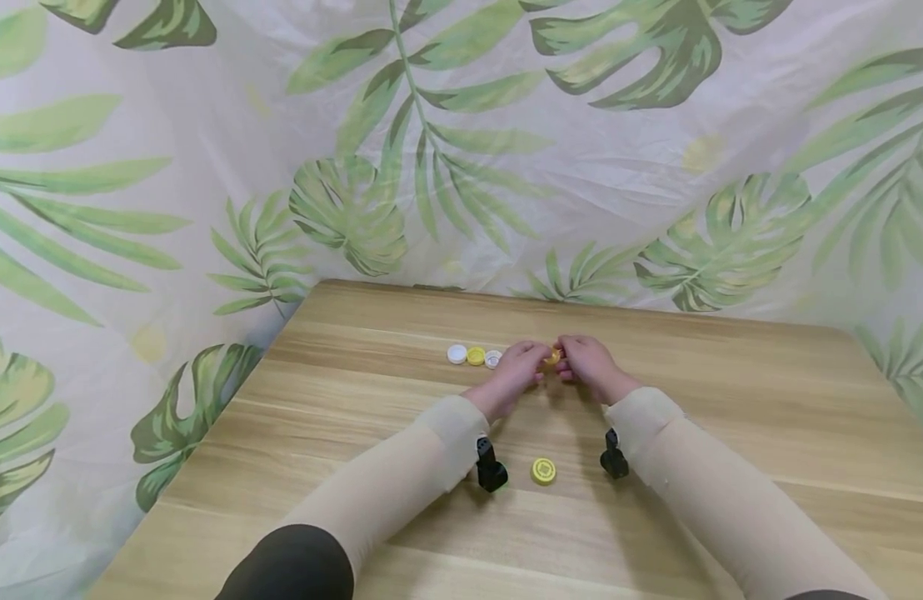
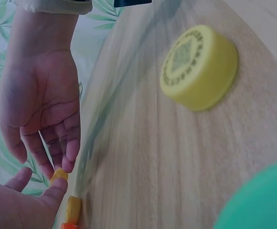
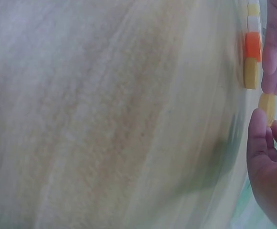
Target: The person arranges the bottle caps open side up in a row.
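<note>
At the far middle of the table both hands meet at an orange-yellow bottle cap (image 1: 553,357). My right hand (image 1: 592,364) pinches it, with the thumb against one end in the right wrist view. My left hand (image 1: 517,367) holds its other side, and the left thumb shows against the cap (image 2: 59,175) in the left wrist view. Left of the hands runs a row with a white cap (image 1: 457,354), a yellow cap (image 1: 476,357) and another white cap (image 1: 493,359). In the right wrist view the row goes on with an orange cap (image 3: 253,46) and a dark-yellow cap (image 3: 251,73).
A single yellow cap (image 1: 543,471) lies between the forearms, nearer the front. Black camera mounts (image 1: 490,467) hang beneath both wrists. A green rounded thing (image 2: 260,202) fills a corner of the left wrist view. Leaf-patterned cloth (image 1: 461,167) hangs behind the wooden table (image 1: 341,500).
</note>
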Motion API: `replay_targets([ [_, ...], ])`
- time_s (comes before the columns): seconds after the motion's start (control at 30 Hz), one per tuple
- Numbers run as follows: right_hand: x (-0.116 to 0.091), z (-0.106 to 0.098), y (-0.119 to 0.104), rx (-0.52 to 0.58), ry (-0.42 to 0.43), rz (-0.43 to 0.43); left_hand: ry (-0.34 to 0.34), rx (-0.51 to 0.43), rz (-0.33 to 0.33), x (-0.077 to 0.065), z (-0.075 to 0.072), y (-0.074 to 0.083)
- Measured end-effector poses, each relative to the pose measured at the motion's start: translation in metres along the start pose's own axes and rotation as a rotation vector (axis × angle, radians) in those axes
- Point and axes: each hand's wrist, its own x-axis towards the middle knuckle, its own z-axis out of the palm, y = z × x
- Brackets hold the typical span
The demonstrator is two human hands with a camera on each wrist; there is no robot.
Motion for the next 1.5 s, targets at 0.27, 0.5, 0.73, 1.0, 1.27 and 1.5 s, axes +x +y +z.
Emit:
replay_targets([
  [0.27, 0.000, -0.005, 0.000, -0.037, 0.024, 0.001, -0.033, -0.051, -0.012, 0.002, 0.005, -0.003],
  [0.5, 0.002, -0.012, 0.003, -0.057, 0.042, 0.002, -0.081, -0.227, -0.038, 0.006, 0.007, -0.004],
  [0.73, 0.003, -0.015, 0.006, -0.054, 0.031, 0.021, -0.120, -0.228, -0.071, 0.009, 0.009, 0.000],
  [1.0, 0.007, -0.018, 0.011, -0.088, 0.016, 0.033, -0.101, -0.242, -0.118, 0.009, 0.012, 0.002],
  [1.27, 0.008, -0.020, 0.010, -0.145, -0.002, 0.027, -0.097, -0.230, -0.147, 0.011, 0.011, 0.003],
  [1.5, 0.006, -0.020, 0.009, -0.206, -0.009, 0.023, -0.050, -0.229, -0.090, 0.010, 0.004, 0.005],
])
